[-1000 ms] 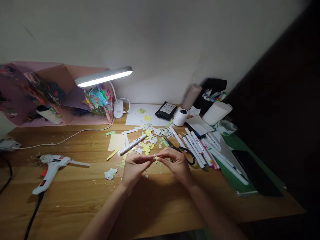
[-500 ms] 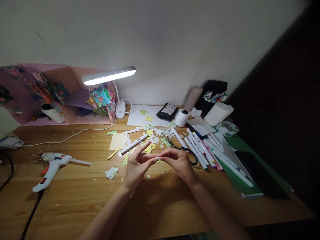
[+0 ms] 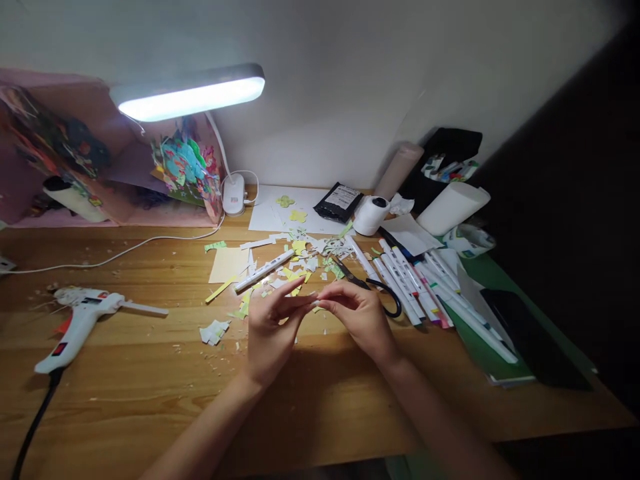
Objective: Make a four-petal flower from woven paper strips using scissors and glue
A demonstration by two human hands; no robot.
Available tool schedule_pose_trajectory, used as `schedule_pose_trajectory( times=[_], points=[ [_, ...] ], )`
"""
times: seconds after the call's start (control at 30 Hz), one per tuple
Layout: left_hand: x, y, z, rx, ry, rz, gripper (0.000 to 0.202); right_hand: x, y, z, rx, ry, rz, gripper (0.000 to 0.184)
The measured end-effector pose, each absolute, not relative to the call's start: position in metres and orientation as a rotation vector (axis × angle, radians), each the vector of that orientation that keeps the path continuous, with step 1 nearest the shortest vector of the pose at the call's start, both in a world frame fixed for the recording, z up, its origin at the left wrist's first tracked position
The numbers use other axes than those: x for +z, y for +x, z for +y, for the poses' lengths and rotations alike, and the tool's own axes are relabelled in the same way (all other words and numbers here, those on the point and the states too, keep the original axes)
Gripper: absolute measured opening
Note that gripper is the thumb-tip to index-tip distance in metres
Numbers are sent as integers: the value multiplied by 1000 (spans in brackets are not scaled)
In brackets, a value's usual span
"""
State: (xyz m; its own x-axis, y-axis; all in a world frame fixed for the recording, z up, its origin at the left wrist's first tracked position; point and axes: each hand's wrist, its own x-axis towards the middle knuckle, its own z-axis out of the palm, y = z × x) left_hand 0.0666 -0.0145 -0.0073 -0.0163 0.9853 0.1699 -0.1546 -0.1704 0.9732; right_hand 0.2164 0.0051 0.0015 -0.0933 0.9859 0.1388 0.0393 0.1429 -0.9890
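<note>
My left hand (image 3: pixel 274 328) and my right hand (image 3: pixel 361 319) meet above the middle of the wooden table. Between their thumbs and forefingers they pinch one small white piece (image 3: pixel 315 301), perhaps paper; the fingertips cover most of it. Right behind the hands lie yellow, green and white paper scraps (image 3: pixel 300 257). Black-handled scissors (image 3: pixel 356 275) rest just beyond my right hand, their handle partly behind it. A white marker (image 3: pixel 264 271) lies beyond my left hand. On a white sheet (image 3: pixel 265 217) at the back are two flower-shaped cutouts, one green (image 3: pixel 285 201) and one yellow (image 3: pixel 298 216).
At left lies a white glue gun (image 3: pixel 83 320) with a black cord. A lit lamp (image 3: pixel 195 97) stands before a pink decorated box (image 3: pixel 113 215). To the right are several markers (image 3: pixel 400 287), a white thread spool or roll (image 3: pixel 371 215), a black packet (image 3: pixel 338 202) and a dark flat object (image 3: pixel 535 337).
The view has shifted closer to the table, with the lamp larger and higher. Both hands still pinch the small white piece, their fingers slightly turned.
</note>
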Motion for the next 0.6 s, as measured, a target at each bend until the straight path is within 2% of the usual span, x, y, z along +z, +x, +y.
schedule_pose_trajectory(
  times=[0.37, 0.6],
  points=[
    [-2, 69, -15, 1410, 1118, 987, 33, -2, 217, 4, 1057, -1068, -1460, 3],
    [-1, 67, -8, 1370, 925, 933, 46, -2, 214, 1, 931, -1070, -1474, 2]
  ],
)
